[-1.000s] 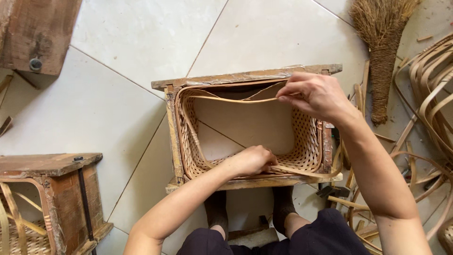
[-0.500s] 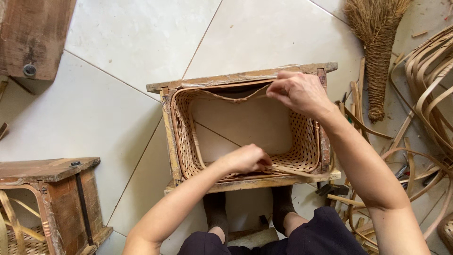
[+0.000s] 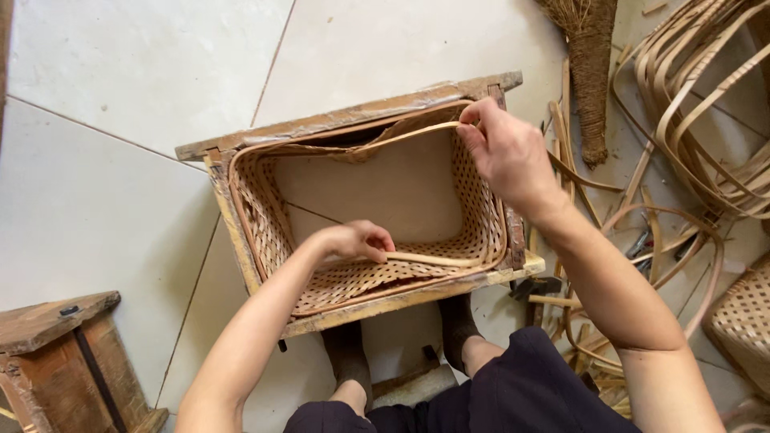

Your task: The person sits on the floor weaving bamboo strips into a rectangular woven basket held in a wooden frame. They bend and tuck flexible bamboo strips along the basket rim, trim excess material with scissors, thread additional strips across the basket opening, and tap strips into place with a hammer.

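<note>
A rectangular wooden frame mould [image 3: 241, 240] stands on the tiled floor with an open-weave cane basket [image 3: 277, 228] lining its inside. A pale cane strip [image 3: 433, 259] runs round the basket's inner rim. My left hand [image 3: 353, 240] pinches this strip against the near wall. At the far right corner my right hand [image 3: 505, 152] grips the same strip [image 3: 417, 131] and presses it to the top edge. My feet in dark socks rest under the frame's near side.
A straw broom [image 3: 592, 72] lies at the upper right. Loops and offcuts of cane strips [image 3: 706, 104] cover the floor on the right, beside another woven piece [image 3: 742, 321]. A second wooden frame [image 3: 56, 353] stands at the lower left.
The view has shifted, so the frame sits lower and further right. My right hand has moved along the far rim to the right corner. My left hand stays on the near wall.
</note>
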Tool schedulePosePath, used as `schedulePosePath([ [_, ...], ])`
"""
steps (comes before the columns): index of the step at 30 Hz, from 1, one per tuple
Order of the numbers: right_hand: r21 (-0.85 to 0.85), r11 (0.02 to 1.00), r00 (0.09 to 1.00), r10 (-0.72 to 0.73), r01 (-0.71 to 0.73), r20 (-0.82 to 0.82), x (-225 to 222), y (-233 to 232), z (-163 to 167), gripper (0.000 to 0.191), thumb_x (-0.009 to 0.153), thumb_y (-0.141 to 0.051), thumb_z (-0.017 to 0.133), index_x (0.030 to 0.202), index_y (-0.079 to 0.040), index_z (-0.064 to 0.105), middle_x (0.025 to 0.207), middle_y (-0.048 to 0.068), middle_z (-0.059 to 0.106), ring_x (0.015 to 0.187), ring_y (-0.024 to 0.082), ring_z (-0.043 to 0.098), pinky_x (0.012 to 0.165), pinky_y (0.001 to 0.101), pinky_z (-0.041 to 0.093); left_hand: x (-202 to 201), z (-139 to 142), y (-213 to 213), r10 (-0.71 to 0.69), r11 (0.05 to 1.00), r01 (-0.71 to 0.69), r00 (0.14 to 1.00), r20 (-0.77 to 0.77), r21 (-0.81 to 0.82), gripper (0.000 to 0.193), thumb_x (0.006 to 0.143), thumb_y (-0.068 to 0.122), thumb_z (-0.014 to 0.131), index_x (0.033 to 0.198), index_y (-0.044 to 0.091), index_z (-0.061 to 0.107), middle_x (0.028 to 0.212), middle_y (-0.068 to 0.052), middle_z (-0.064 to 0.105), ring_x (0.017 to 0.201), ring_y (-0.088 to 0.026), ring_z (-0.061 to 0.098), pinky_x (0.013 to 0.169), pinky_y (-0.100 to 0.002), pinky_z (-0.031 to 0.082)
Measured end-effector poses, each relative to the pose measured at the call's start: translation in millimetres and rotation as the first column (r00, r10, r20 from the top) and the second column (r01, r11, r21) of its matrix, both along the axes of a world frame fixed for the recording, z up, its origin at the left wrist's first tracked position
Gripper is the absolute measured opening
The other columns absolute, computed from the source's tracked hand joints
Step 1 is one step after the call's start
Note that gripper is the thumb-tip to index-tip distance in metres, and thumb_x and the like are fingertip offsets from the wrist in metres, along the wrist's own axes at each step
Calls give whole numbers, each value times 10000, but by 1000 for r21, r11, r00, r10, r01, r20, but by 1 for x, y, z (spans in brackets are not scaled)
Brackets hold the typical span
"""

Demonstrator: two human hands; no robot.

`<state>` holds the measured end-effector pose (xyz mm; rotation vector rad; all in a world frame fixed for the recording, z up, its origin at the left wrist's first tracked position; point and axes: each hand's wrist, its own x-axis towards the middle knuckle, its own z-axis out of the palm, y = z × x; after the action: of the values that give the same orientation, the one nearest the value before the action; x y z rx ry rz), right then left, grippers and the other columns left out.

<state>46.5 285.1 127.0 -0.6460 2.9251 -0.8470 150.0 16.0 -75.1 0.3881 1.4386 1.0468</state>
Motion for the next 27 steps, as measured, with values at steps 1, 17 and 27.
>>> schedulePosePath([
  [1,33,999,1000,-10,11,-22,8,-2,-2,129,1086,-118,642,1084,-6,579,766,69,635,546,154,550,431,304,460,-1,-10,-1,1,1000,-1,997,72,-10,337,832,264,786,1139,127,758,1010,-31,771,931,-175,692,890,-356,556],
  [17,357,934,939,98,29,-331,9,23,-53,338,997,30,639,1291,-122,707,1093,29,592,969,232,631,897,378,494,11,45,-10,97,808,-589,174,-980,-25,226,963,86,629,1185,92,668,1149,-136,643,1070,-280,630,959,-439,526],
  [27,972,171,940,327,-160,97,65,-1,-35,726,847,-263,663,1532,-201,433,1614,320,276,1528,439,113,1141,630,-74,-28,59,-33,-74,789,-609,37,-997,-81,329,882,0,634,1204,-65,644,1197,-231,621,1095,-335,636,888,-402,592],
])
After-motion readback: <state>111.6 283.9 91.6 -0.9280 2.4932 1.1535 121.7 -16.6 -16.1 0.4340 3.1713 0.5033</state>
